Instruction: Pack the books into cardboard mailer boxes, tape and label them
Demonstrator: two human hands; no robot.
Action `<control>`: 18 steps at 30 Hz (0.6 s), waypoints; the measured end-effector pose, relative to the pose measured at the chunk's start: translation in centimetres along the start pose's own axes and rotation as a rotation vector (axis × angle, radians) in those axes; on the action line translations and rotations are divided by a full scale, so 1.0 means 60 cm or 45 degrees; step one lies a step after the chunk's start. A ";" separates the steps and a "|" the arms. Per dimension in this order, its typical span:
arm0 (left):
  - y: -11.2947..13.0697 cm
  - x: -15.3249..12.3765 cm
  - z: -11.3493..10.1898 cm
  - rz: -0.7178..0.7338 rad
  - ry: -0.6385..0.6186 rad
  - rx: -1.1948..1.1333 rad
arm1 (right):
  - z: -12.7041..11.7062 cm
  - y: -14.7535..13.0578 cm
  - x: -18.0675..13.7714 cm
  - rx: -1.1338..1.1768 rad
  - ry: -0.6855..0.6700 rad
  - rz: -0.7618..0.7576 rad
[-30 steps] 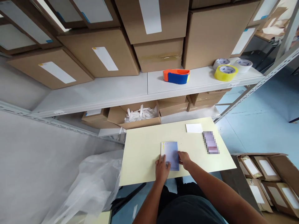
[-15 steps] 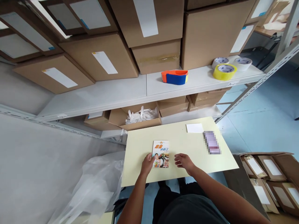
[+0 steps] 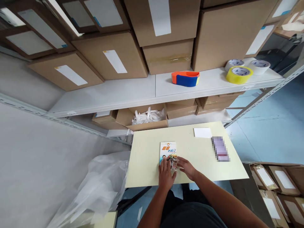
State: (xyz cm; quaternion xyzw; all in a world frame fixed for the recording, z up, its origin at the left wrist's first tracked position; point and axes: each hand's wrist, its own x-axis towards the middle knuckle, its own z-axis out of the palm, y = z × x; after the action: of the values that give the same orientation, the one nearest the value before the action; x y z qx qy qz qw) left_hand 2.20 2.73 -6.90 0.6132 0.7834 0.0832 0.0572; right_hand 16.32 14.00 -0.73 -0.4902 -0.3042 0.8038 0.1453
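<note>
A small paperback book [image 3: 168, 148] with a printed picture cover lies flat on the pale yellow table [image 3: 147, 169]. My left hand [image 3: 166, 174] rests on the lower part of its cover, fingers stretched out and thumb apart, hiding some of the picture. At the book's right edge is my right hand [image 3: 188, 168], its fingers loosely bent and the tips at or touching that edge. Neither hand is wrapped round anything. Farther right on the table lie a white card or paper [image 3: 202, 132] and a blurred purple rectangular thing [image 3: 220, 148].
A shelf [image 3: 133, 91] behind the table carries cardboard boxes [image 3: 111, 57], a blue and orange ring-shaped thing [image 3: 185, 79] and tape rolls [image 3: 239, 75]. Below it, an open box [image 3: 148, 126] holds white pieces. Plastic sheeting [image 3: 104, 183] hangs at left; a large carton [image 3: 294, 171] stands right.
My left hand has gone from gripping the book's left edge to lying flat on its cover. My right hand has come in to the book's right edge. The view has shifted slightly.
</note>
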 end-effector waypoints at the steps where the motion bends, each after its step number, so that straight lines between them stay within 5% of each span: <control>1: -0.003 0.000 0.005 -0.008 0.015 0.029 | 0.005 0.001 0.003 -0.008 -0.060 -0.009; 8: -0.123 0.081 -0.018 -0.268 0.039 0.144 | -0.040 0.017 0.005 -0.874 0.296 -0.322; 10: -0.168 0.120 -0.043 -0.436 0.006 0.128 | -0.064 0.031 0.000 -1.372 0.288 -0.463; 13: -0.222 0.174 -0.080 -0.658 -0.071 0.065 | -0.084 0.057 -0.005 -1.983 0.193 -0.431; 18: -0.264 0.213 -0.104 -0.720 -0.123 -0.060 | -0.081 0.087 -0.003 -2.263 0.167 -0.339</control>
State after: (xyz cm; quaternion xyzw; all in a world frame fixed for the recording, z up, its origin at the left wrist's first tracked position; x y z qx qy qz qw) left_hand -17.17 11.07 -3.82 0.3723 0.9175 0.0527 0.1297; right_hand 21.01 11.57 -5.51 -0.4272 -0.8589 0.2190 -0.1782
